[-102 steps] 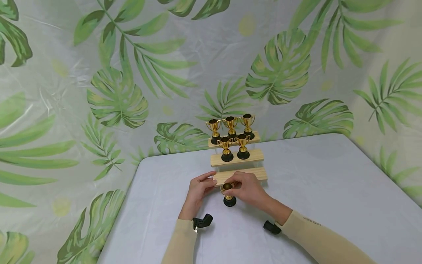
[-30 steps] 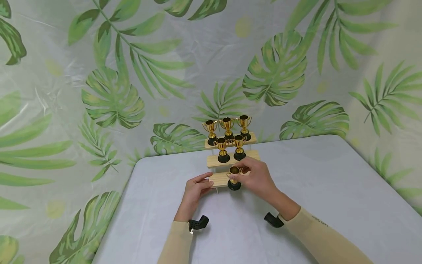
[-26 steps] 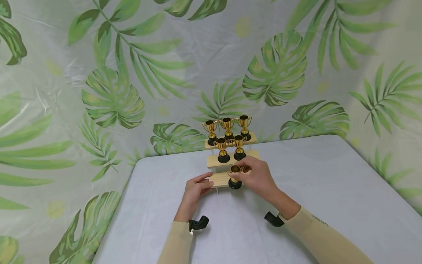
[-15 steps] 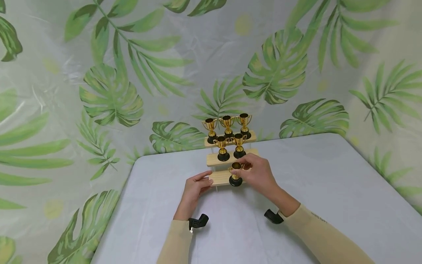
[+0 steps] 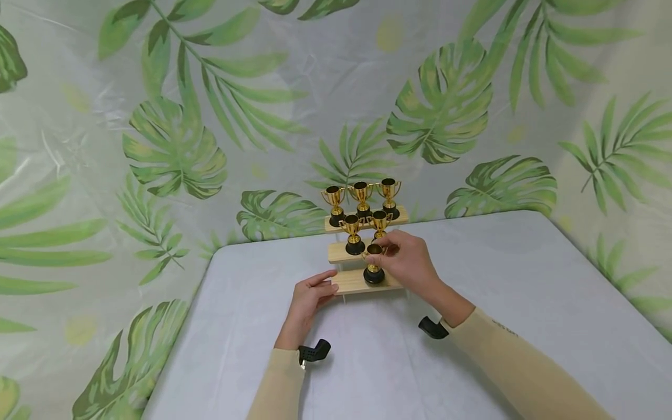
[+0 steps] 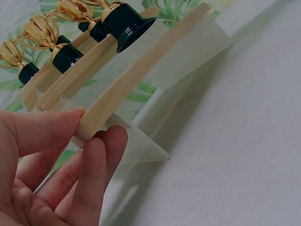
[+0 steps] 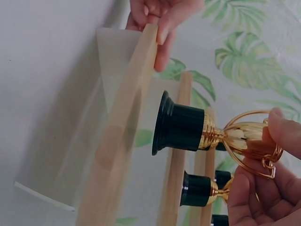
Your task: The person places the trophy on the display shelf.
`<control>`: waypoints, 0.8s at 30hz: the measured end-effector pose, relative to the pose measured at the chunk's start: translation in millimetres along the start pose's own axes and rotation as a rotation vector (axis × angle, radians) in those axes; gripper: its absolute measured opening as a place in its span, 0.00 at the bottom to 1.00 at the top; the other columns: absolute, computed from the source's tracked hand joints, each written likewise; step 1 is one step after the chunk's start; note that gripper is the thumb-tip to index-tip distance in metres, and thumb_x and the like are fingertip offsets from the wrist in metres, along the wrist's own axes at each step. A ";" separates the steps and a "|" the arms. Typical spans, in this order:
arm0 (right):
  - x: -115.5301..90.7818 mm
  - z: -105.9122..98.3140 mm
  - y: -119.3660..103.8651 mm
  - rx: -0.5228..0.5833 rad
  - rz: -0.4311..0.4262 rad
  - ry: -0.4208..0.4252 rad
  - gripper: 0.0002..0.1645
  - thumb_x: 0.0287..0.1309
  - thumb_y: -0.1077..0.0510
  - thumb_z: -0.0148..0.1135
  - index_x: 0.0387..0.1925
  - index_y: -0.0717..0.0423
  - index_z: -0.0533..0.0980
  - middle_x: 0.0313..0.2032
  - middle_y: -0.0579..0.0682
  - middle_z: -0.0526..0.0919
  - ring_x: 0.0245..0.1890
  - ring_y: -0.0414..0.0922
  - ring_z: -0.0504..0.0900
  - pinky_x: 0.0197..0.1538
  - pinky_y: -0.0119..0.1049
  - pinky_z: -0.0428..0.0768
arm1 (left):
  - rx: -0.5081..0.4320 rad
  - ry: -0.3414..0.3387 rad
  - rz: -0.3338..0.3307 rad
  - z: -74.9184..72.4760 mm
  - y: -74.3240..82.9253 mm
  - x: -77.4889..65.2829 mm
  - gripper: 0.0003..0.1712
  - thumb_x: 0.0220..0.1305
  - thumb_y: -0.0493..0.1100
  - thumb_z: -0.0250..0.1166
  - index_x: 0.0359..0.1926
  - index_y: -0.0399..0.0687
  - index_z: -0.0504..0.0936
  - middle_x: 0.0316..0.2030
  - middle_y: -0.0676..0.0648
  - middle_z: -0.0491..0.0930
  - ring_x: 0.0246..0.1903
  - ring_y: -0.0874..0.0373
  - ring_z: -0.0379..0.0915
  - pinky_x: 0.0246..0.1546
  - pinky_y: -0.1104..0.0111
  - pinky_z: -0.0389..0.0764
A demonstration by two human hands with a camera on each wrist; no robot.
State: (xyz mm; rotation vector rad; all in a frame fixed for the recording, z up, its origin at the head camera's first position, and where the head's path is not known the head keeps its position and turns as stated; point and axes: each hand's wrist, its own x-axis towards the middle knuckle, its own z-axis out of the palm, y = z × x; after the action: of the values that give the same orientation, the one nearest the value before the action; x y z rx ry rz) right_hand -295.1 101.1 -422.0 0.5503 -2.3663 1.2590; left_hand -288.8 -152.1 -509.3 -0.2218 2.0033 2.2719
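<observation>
A small gold trophy cup with a black base [image 5: 374,275] is in my right hand [image 5: 412,262], thumb and fingers pinching its bowl. In the right wrist view the trophy's base [image 7: 181,127] hangs just clear of the front wooden step [image 7: 122,127]. My left hand [image 5: 310,296] grips the left end of that lowest step [image 5: 347,283], thumb above and fingers beneath, as the left wrist view shows. Two trophies stand on the middle step [image 5: 338,253]; the right one is partly hidden by my right hand. Three more trophies [image 5: 362,198] stand on the top step.
The display stand has translucent side supports [image 6: 138,146] and rests on a white-covered table [image 5: 472,280]. Behind it hangs a leaf-printed curtain [image 5: 315,70]. Black wrist cameras [image 5: 315,352] sit on both wrists.
My right hand has carried the trophy from the table before the stand up and back, over the lowest step. My left hand still holds the step's left end.
</observation>
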 end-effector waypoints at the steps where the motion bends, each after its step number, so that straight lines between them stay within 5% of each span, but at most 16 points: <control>1: 1.6 0.4 -0.4 -0.007 0.003 -0.001 0.18 0.45 0.49 0.83 0.36 0.49 0.85 0.31 0.41 0.82 0.29 0.39 0.78 0.34 0.38 0.80 | 0.001 0.001 0.001 0.2 0.8 -0.4 0.22 0.56 0.33 0.74 0.54 0.45 0.87 0.39 0.46 0.82 0.34 0.59 0.82 0.42 0.67 0.84; 14: 3.4 11.5 2.6 0.002 0.058 -0.060 0.17 0.45 0.50 0.83 0.37 0.49 0.86 0.30 0.42 0.81 0.30 0.41 0.78 0.36 0.39 0.79 | -0.019 0.012 -0.018 0.1 -2.8 -0.9 0.23 0.54 0.31 0.75 0.53 0.44 0.88 0.36 0.46 0.85 0.34 0.59 0.82 0.41 0.67 0.85; 24: -0.5 15.1 7.1 0.008 0.020 -0.049 0.19 0.47 0.50 0.82 0.39 0.52 0.85 0.32 0.44 0.82 0.30 0.40 0.79 0.36 0.39 0.81 | 0.013 -0.018 0.003 -2.4 -2.6 -0.3 0.24 0.56 0.36 0.76 0.56 0.45 0.86 0.42 0.45 0.81 0.37 0.59 0.82 0.43 0.66 0.84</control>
State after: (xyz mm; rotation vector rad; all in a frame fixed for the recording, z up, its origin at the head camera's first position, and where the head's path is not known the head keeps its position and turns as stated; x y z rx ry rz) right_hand -300.8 92.1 -434.8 0.5673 -2.4138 1.2788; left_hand -287.9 -154.1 -512.1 -0.1972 2.0107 2.2532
